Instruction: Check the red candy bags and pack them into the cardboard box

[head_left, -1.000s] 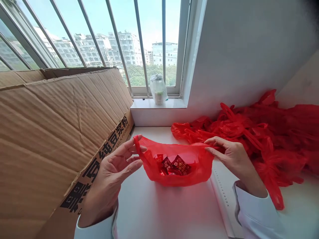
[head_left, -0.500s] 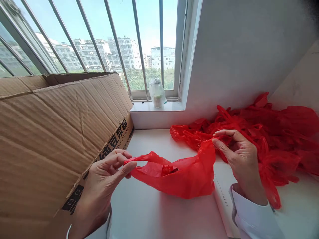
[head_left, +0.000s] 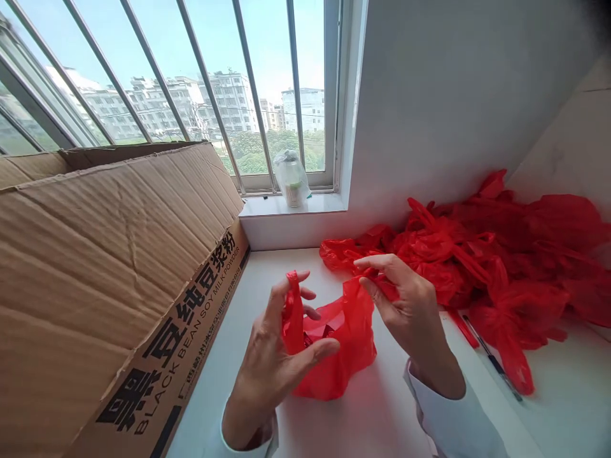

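Note:
A thin red plastic bag [head_left: 351,346] hangs between my hands above the white table, its mouth facing up. Inside its opening lie small dark red items whose kind I cannot make out. My left hand [head_left: 274,356] has a handle of the bag looped over its fingers, with the thumb spread away in front of the mouth. On the other side, my right hand [head_left: 405,302] pinches the bag's upper rim between thumb and fingers. Behind that hand spreads a heap of red plastic bags [head_left: 525,248].
A large open cardboard box [head_left: 119,254] with black lettering stands on the left. A pen [head_left: 494,362] lies on the right of the white table [head_left: 224,375]. A wrapped clear jar [head_left: 292,181] rests on the sill of the barred window.
My hands have come closer together, the left moving right and the right moving left. The stretched bag has bunched up, and my left fingers have opened inside its handle.

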`<state>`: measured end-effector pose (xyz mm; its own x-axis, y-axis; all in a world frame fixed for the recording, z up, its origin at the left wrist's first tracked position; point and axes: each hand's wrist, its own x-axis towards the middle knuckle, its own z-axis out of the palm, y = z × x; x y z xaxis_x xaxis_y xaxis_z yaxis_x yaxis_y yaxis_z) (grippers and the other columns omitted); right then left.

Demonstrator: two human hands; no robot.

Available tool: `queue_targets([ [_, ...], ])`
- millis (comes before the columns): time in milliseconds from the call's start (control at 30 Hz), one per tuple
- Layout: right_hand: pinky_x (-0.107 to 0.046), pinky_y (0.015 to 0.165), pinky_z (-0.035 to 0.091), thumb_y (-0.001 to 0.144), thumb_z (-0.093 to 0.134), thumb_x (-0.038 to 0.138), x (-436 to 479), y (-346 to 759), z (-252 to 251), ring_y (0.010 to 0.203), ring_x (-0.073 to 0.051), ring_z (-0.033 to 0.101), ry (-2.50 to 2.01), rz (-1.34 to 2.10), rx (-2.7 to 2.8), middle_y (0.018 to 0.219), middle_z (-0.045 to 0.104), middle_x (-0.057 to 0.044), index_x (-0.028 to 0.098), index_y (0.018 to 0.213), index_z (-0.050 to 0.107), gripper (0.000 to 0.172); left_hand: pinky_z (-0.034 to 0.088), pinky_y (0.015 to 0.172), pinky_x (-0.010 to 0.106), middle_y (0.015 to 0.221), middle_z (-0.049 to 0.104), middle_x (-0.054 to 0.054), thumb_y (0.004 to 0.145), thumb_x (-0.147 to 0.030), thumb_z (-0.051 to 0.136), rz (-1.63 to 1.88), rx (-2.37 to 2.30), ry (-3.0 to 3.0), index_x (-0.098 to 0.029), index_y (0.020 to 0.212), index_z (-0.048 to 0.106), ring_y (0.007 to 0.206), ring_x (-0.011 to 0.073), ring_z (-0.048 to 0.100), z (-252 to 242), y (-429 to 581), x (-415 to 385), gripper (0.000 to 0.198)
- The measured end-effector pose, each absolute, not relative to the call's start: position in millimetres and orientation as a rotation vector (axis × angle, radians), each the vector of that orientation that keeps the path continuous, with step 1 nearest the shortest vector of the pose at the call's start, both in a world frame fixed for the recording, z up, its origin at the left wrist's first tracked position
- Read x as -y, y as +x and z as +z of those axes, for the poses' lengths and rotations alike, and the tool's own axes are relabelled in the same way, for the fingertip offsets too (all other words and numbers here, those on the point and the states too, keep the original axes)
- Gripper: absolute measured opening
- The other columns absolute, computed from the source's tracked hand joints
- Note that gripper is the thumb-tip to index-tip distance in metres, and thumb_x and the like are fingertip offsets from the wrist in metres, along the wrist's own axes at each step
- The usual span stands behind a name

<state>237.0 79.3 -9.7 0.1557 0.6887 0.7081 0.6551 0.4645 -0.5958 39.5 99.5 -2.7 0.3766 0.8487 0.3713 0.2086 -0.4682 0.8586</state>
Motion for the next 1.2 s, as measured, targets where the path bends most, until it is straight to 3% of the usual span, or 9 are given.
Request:
queue_targets([
  [100, -0.027, 0.079, 0.047, 0.088, 0.046, 0.014, -73.8, 230.1, -6.1, 0.09, -0.014, 0.057, -0.971, 0.317, 1.707, 0.096, 0.061, -0.003, 0.024, 0.101, 0.06, 0.022, 0.047, 0.055, 0.023, 0.081, 0.053, -0.006, 0.066, -0.035, 0.076, 0.934, -1.018, 2.002, -0.032, 0.131, 0.029, 0.053, 0.0066, 0.047, -8.3, 51.0, -97.9, 0.08],
  [300, -0.025, 0.075, 0.048, 0.089, 0.048, 0.015, -70.5, 224.7, -7.5, 0.086, -0.012, 0.055, -0.603, 0.836, 1.443, 0.091, 0.056, -0.002, 0.027, 0.106, 0.056, 0.022, 0.039, 0.049, 0.02, 0.069, 0.046, -0.008, 0.06, -0.036, 0.079, 0.82, -1.041, 2.09, -0.025, 0.137, 0.024, 0.054, 0.0079, 0.037, -13.0, 52.7, -100.4, 0.095],
  [400, -0.025, 0.077, 0.048, 0.09, 0.047, 0.015, -70.3, 218.3, -7.9, 0.087, -0.012, 0.055, -0.616, 0.901, 1.442, 0.092, 0.057, -0.002, 0.027, 0.111, 0.054, 0.026, 0.045, 0.059, 0.025, 0.082, 0.055, -0.001, 0.058, -0.039, 0.079, 0.818, -0.99, 2.163, -0.022, 0.127, 0.039, 0.067, 0.0133, 0.047, -16.5, 54.0, -100.9, 0.081],
  [533, -0.027, 0.081, 0.048, 0.087, 0.053, 0.015, -66.6, 208.0, -5.6, 0.089, -0.013, 0.058, -0.594, 0.869, 1.73, 0.098, 0.061, -0.002, 0.026, 0.121, 0.052, 0.036, 0.046, 0.066, 0.025, 0.085, 0.059, 0.001, 0.084, -0.037, 0.053, 0.783, -0.858, 2.109, -0.022, 0.099, 0.056, 0.074, 0.015, 0.053, -18.5, 55.9, -93.9, 0.021],
  [567, -0.027, 0.081, 0.049, 0.087, 0.052, 0.016, -66.5, 207.1, -5.6, 0.089, -0.013, 0.058, -0.596, 0.83, 1.748, 0.101, 0.062, -0.002, 0.027, 0.122, 0.051, 0.036, 0.045, 0.065, 0.024, 0.081, 0.058, 0.0, 0.089, -0.034, 0.044, 0.772, -0.855, 2.082, -0.022, 0.096, 0.057, 0.071, 0.0141, 0.052, -17.6, 55.8, -91.7, 0.019],
  [733, -0.028, 0.082, 0.047, 0.09, 0.048, 0.022, -78.6, 215.7, -11.3, 0.092, -0.013, 0.058, -0.884, 0.581, 1.619, 0.108, 0.061, -0.002, 0.027, 0.112, 0.059, 0.025, 0.043, 0.068, 0.025, 0.076, 0.056, 0.001, 0.094, -0.033, 0.033, 0.878, -1.014, 2.126, -0.022, 0.092, 0.056, 0.066, 0.0139, 0.049, -10.2, 54.4, -88.2, 0.026],
  [900, -0.024, 0.068, 0.049, 0.082, 0.06, 0.027, -92.1, 220.1, -18.8, 0.071, -0.011, 0.059, -0.962, 0.8, 1.648, 0.078, 0.066, 0.0, 0.02, 0.088, 0.066, 0.01, 0.034, 0.051, 0.023, 0.063, 0.048, -0.002, 0.094, -0.034, 0.029, 0.784, -1.04, 2.217, -0.021, 0.083, 0.051, 0.051, 0.0119, 0.036, -11.1, 56.4, -90.1, 0.027],
  [1067, -0.023, 0.061, 0.049, 0.078, 0.064, 0.03, -98.6, 221.1, -25.8, 0.063, -0.01, 0.057, -1.003, 0.828, 1.407, 0.07, 0.064, 0.0, 0.017, 0.077, 0.064, 0.013, 0.022, 0.042, 0.023, 0.051, 0.027, -0.008, 0.094, -0.039, 0.026, 0.735, -1.113, 2.108, -0.022, 0.105, 0.047, 0.042, 0.0111, 0.025, -17.9, 56.8, -90.8, 0.029],
  [1200, -0.023, 0.058, 0.049, 0.078, 0.064, 0.029, -98.6, 219.2, -27.3, 0.062, -0.01, 0.056, -0.999, 0.889, 1.336, 0.07, 0.062, 0.0, 0.017, 0.078, 0.063, 0.012, 0.024, 0.039, 0.022, 0.05, 0.031, -0.008, 0.092, -0.05, 0.03, 0.609, -1.137, 1.815, -0.023, 0.112, 0.045, 0.04, 0.0102, 0.032, -13.2, 50.0, -93.2, 0.037],
])
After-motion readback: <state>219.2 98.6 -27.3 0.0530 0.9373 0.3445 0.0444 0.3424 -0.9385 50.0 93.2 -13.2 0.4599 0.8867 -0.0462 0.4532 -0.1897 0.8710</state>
